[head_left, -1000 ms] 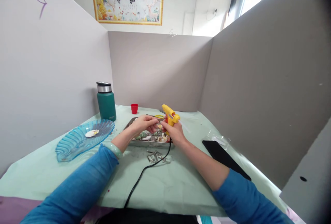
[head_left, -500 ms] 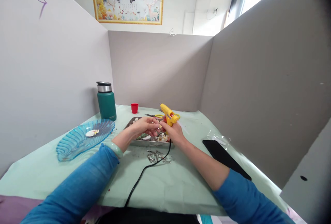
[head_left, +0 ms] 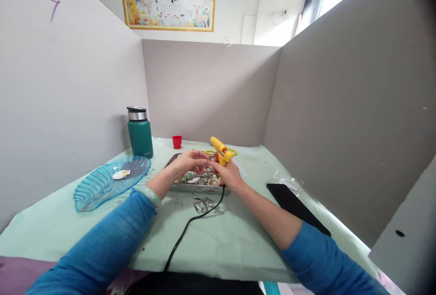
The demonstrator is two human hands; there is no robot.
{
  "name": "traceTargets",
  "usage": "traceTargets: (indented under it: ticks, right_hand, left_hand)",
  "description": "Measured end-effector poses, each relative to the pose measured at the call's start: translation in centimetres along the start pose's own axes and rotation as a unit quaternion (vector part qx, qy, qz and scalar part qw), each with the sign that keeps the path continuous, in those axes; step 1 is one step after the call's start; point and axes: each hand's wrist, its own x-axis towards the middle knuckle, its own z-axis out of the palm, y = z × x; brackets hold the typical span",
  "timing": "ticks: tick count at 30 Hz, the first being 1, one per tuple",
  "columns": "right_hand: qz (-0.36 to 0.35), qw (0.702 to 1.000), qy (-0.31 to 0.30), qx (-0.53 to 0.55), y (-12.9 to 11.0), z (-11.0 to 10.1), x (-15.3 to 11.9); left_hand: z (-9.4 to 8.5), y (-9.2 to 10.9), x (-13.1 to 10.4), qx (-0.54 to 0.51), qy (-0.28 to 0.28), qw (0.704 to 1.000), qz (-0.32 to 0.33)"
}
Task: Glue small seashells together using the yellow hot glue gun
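Note:
A yellow glue gun [head_left: 221,149] is held upright in my right hand [head_left: 227,172], its nozzle pointing up and to the left. My left hand [head_left: 193,162] meets the right fingertips over a metal tray [head_left: 197,188] of shells and stones [head_left: 194,178]. Its fingers are pinched together; whatever lies between them is too small to make out. From the gun a black cord [head_left: 185,229] runs down to the table's front edge. Small silver metal pieces [head_left: 204,205] lie in front of the tray.
On the left are a blue shell-shaped dish [head_left: 98,190] with a white shell [head_left: 121,174] in it and a green bottle [head_left: 140,136]. Behind the tray are a red cup [head_left: 177,142] and yellow-handled scissors [head_left: 233,152]. A black flat object [head_left: 296,208] and clear plastic bag [head_left: 289,184] lie right.
My left hand has moved slightly up, its fingers bunched closer over the tray. My right hand and the glue gun have barely moved.

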Motion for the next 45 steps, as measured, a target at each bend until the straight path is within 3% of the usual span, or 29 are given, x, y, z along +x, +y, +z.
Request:
traceTargets:
  ticks: [9,14,23,34,45]
  right_hand:
    - [-0.017,0.999,0.031,-0.022,1.2,0.1,0.4]
    - [0.01,0.998,0.056,0.038,0.8,0.0,0.3]
    - [0.058,0.993,-0.103,0.025,0.1,-1.6,0.5]
    - [0.041,0.984,-0.131,-0.113,0.3,-2.1,0.4]
    - [0.064,0.985,-0.129,-0.094,-0.2,-1.8,0.3]
  left_hand:
    - [0.1,0.7,0.0,0.059,0.03,0.998,-0.008]
    - [-0.1,0.6,0.2,0.009,0.129,0.992,0.008]
    - [-0.8,-0.4,1.0,-0.071,0.239,0.967,0.056]
    - [-0.3,-1.7,1.3,-0.1,0.267,0.956,0.061]
    - [-0.4,-1.9,1.4,-0.082,0.264,0.957,0.083]
